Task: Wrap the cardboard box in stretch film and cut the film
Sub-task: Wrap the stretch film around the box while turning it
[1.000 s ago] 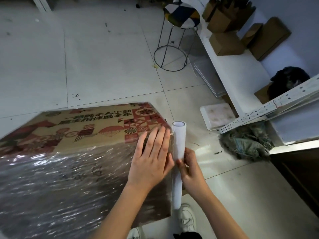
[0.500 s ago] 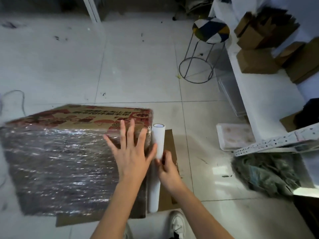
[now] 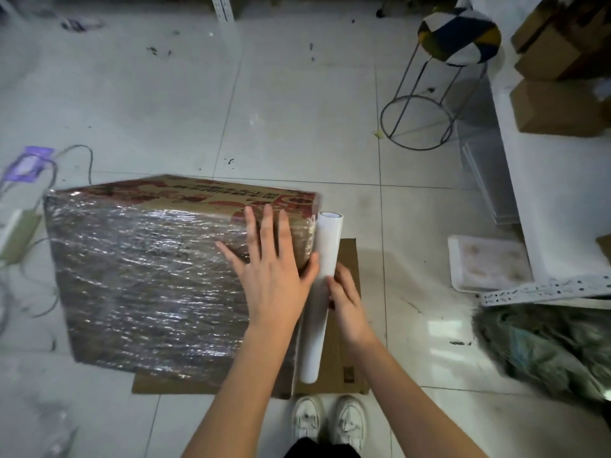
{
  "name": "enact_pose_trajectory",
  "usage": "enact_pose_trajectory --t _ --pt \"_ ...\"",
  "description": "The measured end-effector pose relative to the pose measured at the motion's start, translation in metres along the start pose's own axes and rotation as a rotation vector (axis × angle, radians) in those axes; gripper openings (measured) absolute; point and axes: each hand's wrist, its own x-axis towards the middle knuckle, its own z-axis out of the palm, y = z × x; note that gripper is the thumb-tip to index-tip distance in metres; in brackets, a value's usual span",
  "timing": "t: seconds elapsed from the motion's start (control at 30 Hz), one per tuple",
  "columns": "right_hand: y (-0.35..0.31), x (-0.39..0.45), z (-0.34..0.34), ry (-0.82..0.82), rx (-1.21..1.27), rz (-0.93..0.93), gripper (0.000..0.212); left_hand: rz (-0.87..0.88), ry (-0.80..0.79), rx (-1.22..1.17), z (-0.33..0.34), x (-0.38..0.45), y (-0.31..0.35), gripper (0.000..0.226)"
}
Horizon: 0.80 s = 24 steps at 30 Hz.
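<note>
A large printed cardboard box [image 3: 211, 193] stands on the floor, its near face covered in shiny stretch film [image 3: 145, 279]. My left hand [image 3: 271, 276] presses flat on the film near the box's right edge, fingers straight and spread. A white film roll [image 3: 319, 292] stands upright against the box's right corner. My right hand [image 3: 347, 302] grips the roll at mid-height from the right side.
Flat cardboard sheet [image 3: 347, 325] lies under the box and roll. A wire-legged stool [image 3: 439, 77] stands at the back right beside a white shelf [image 3: 545, 193] with brown boxes. A white tray [image 3: 489, 262], a green heap [image 3: 545, 352] and left-side cables [image 3: 49, 180] are on the floor. My shoes [image 3: 330, 421] are below.
The view has pulled back and swung left, showing more of the box. My left hand's fingers have spread on the film. The right hand keeps its grip on the roll.
</note>
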Motion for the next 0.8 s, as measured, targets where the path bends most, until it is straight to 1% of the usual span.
enact_pose_trajectory --t 0.03,0.1,0.17,0.23,0.3,0.37,0.43,0.57,0.63,0.8 --pt "0.0 0.0 -0.001 -0.014 0.013 -0.003 0.03 -0.036 -0.014 0.04 -0.002 -0.002 0.0 0.083" --pt "0.001 0.001 -0.003 -0.029 -0.043 -0.017 0.027 -0.128 -0.057 0.097 -0.007 -0.007 0.001 0.084" --pt "0.003 0.003 -0.006 -0.037 -0.104 -0.012 0.022 -0.216 -0.109 0.046 -0.012 -0.011 0.007 0.083" --pt "0.004 0.004 -0.007 -0.033 -0.075 -0.007 0.03 -0.261 -0.164 -0.013 -0.015 -0.013 0.015 0.082" --pt "0.005 0.005 -0.006 -0.032 0.028 0.032 0.041 -0.259 -0.203 -0.022 -0.013 -0.012 0.018 0.087" --pt "0.004 0.007 -0.003 -0.045 0.084 0.061 0.043 -0.249 -0.226 -0.007 -0.013 -0.009 0.019 0.089" --pt "0.002 0.008 -0.001 -0.053 0.103 0.062 0.044 -0.247 -0.228 -0.01 -0.016 -0.005 0.019 0.086" --pt "-0.002 0.003 0.0 -0.078 0.117 0.039 0.037 -0.236 -0.235 -0.061 -0.023 -0.004 0.016 0.083" --pt "-0.004 0.001 0.001 -0.081 0.106 0.013 0.037 -0.239 -0.225 -0.091 -0.028 -0.006 0.012 0.082" --pt "-0.024 -0.004 0.004 -0.065 0.076 -0.057 0.039 -0.29 -0.136 -0.168 -0.046 -0.007 0.009 0.079"
